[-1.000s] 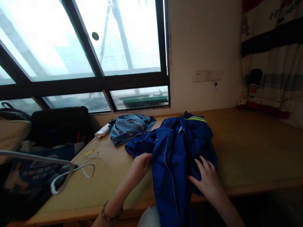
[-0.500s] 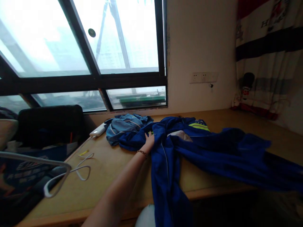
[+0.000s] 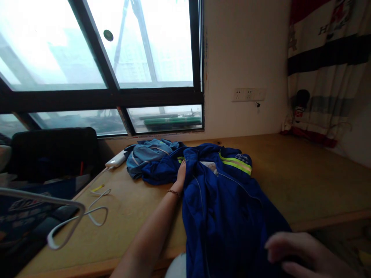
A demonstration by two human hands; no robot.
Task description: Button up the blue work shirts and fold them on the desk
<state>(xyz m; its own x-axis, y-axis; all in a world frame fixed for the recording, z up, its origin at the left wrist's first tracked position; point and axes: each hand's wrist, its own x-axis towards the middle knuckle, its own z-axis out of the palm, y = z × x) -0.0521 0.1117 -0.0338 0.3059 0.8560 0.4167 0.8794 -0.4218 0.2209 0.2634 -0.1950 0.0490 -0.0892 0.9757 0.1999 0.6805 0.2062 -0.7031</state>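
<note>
While the blue jacket (image 3: 226, 208) lay spread on the wooden desk (image 3: 313, 181), its hem over the near edge, a yellow-green stripe (image 3: 234, 164) crossed its shoulder. The left hand (image 3: 182, 172) pressed flat near the collar, fingers straight. The right hand (image 3: 301, 253) was at the hem, too blurred to tell its grip.

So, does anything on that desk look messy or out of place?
Yes: the blue jacket spills over the front edge of the desk instead of lying flat, with the left hand on it near the collar. A lighter blue garment lies crumpled behind it.
</note>
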